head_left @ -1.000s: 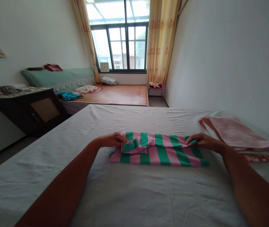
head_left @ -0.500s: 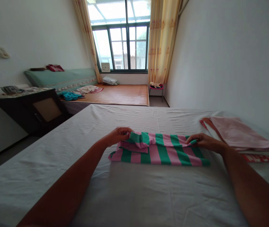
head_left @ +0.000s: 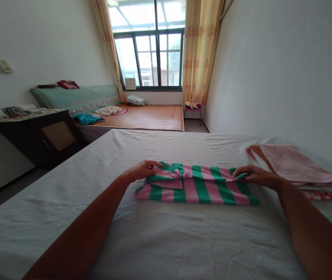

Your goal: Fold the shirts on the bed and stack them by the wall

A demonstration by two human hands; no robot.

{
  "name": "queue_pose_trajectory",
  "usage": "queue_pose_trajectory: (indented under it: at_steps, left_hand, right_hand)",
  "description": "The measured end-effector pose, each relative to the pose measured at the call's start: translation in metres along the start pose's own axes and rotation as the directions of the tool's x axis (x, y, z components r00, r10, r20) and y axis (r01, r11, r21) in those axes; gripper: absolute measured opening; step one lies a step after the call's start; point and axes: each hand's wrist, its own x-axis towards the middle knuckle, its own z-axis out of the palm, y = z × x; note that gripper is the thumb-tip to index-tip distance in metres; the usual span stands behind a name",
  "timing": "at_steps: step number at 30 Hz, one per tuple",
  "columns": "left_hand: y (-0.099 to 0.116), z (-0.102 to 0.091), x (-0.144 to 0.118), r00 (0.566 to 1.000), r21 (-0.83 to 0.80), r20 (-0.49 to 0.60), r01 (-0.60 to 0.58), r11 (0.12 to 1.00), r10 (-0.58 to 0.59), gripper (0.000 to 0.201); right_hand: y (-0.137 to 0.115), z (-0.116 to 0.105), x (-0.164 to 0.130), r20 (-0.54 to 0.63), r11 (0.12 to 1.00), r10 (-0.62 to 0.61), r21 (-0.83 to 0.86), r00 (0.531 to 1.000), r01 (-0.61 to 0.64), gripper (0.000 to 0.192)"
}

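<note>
A green and pink striped garment [head_left: 201, 186] lies partly folded on a white bed sheet [head_left: 154, 233]. My left hand [head_left: 143, 170] pinches its far left corner, where a sleeve flap is turned onto the cloth. My right hand [head_left: 252, 174] grips the far right edge of the same garment. Both forearms reach in from the bottom of the view.
A stack of folded pink cloths [head_left: 294, 165] lies at the right, by the wall. A dark cabinet [head_left: 40, 136] stands to the left. Beyond are another bed with a bamboo mat [head_left: 151, 116], a small stool [head_left: 192, 108] and a curtained window [head_left: 151, 58].
My left hand has carried the garment's left corner up and a little to the right, laying the sleeve flap flatter. My right hand has stayed on the right edge.
</note>
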Motion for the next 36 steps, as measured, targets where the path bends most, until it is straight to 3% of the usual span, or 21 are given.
queue_pose_trajectory:
  at_steps: [2, 4, 6, 8, 11, 13, 16, 19, 24, 27, 31, 36]
  left_hand:
    - [0.003, 0.000, 0.001, 0.996, 0.198, -0.084, 0.025, 0.980, -0.008, 0.034]
    - [0.011, 0.004, 0.002, 0.973, 0.396, -0.224, 0.038, 0.918, 0.056, 0.032]
    - [0.023, 0.013, 0.004, 0.939, 0.515, -0.299, 0.010, 0.857, 0.169, 0.028]
    - [0.034, 0.027, 0.007, 0.942, 0.551, -0.224, -0.091, 0.829, 0.252, 0.027]
    - [0.044, 0.052, 0.009, 0.954, 0.524, -0.034, -0.237, 0.818, 0.299, 0.029]
    - [0.044, 0.066, 0.009, 0.949, 0.532, -0.018, -0.257, 0.807, 0.315, 0.030]
    - [0.041, 0.077, 0.009, 0.943, 0.557, -0.060, -0.241, 0.795, 0.328, 0.038]
    - [0.037, 0.076, 0.010, 0.946, 0.553, -0.022, -0.257, 0.792, 0.323, 0.042]
    - [0.026, 0.061, 0.013, 0.975, 0.496, -0.068, -0.153, 0.855, 0.213, 0.038]
    - [0.019, 0.058, 0.012, 0.975, 0.559, -0.058, -0.146, 0.816, 0.214, 0.035]
    - [0.017, 0.063, 0.009, 0.974, 0.644, -0.071, -0.119, 0.756, 0.214, 0.040]
    - [0.018, 0.068, 0.010, 0.975, 0.655, -0.071, -0.112, 0.747, 0.209, 0.040]
  right_hand:
    - [0.002, -0.004, 0.001, 0.000, 0.997, -0.011, -0.083, 1.000, 0.011, 0.031]
    - [-0.001, -0.005, 0.006, -0.163, 0.973, -0.011, -0.231, 0.987, -0.027, 0.022]
    - [-0.010, 0.003, 0.014, -0.399, 0.922, -0.073, -0.376, 0.914, -0.091, 0.027]
    - [-0.025, 0.020, 0.025, -0.481, 0.890, -0.219, -0.455, 0.849, -0.028, 0.034]
    - [-0.055, 0.060, 0.040, -0.353, 0.844, -0.453, -0.465, 0.818, 0.266, 0.041]
    - [-0.074, 0.089, 0.047, -0.294, 0.798, -0.538, -0.482, 0.790, 0.363, 0.046]
    - [-0.091, 0.126, 0.053, -0.211, 0.725, -0.596, -0.555, 0.775, 0.407, 0.049]
    - [-0.097, 0.149, 0.055, -0.108, 0.670, -0.569, -0.635, 0.815, 0.384, 0.051]
    - [-0.092, 0.150, 0.056, -0.068, 0.666, -0.492, -0.671, 0.868, 0.325, 0.045]
    - [-0.092, 0.144, 0.053, -0.094, 0.660, -0.520, -0.676, 0.849, 0.329, 0.038]
    - [-0.097, 0.150, 0.051, -0.107, 0.631, -0.578, -0.687, 0.809, 0.360, 0.047]
    - [-0.104, 0.162, 0.055, -0.021, 0.632, -0.535, -0.674, 0.845, 0.383, 0.046]
